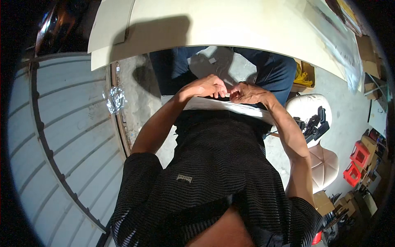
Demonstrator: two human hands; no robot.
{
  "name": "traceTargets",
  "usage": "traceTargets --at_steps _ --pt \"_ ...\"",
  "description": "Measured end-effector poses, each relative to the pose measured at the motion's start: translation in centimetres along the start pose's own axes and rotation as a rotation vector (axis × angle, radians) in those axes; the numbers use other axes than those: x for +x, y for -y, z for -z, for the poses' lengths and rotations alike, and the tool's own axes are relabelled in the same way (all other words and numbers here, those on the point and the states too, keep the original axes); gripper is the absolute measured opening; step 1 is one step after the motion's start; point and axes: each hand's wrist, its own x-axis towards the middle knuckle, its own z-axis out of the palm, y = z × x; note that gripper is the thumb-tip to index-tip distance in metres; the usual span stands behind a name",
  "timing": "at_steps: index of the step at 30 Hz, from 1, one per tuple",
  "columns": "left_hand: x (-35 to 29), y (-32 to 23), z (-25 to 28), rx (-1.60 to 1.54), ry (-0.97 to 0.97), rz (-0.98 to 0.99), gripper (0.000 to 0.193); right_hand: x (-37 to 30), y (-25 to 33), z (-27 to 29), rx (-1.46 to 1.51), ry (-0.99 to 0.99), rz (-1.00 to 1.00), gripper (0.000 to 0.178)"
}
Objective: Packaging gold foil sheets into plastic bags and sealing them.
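Both hands meet above my lap, close to the front edge of a pale table (230, 31). My left hand (207, 86) is closed, its fingers curled inward. Beside it, my right hand (247, 93) is closed too, thumb and fingertips pinched toward the left. A tiny whitish piece (227, 95) shows between the two sets of fingertips; its kind is too small to tell. Under the hands, a white sheet-like strip (236, 108) lies across my lap, over dark blue trousers (273, 74). Whether the tiny piece belongs to this strip I cannot tell.
At right stand a white chair (295, 106) with black gear (317, 125) on it and a beige tufted seat (323, 166). Red stools (359, 154) and cardboard boxes are farther right. Crumpled clear plastic (115, 100) lies by the ribbed wall (74, 136) at left.
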Motion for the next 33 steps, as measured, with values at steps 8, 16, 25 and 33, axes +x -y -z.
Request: traceTargets --at_steps 8,16,25,33 --pt "0.0 -0.2 -0.2 -0.267 0.008 -0.016 0.032 -0.5 -0.8 1.1 0.238 -0.018 0.082 0.026" --pt "0.2 -1.7 -0.3 -0.111 -0.019 0.004 0.03 -1.0 -0.1 2.1 0.267 -0.027 0.045 0.017" --pt "-0.1 -2.4 -0.3 -0.014 -0.163 -0.107 0.029 -1.7 0.7 2.0 0.519 -0.059 0.151 0.011" --pt "-2.1 -5.8 0.9 -0.224 -0.057 -0.04 0.023 -3.7 3.8 2.9 0.705 -0.17 0.229 0.018"
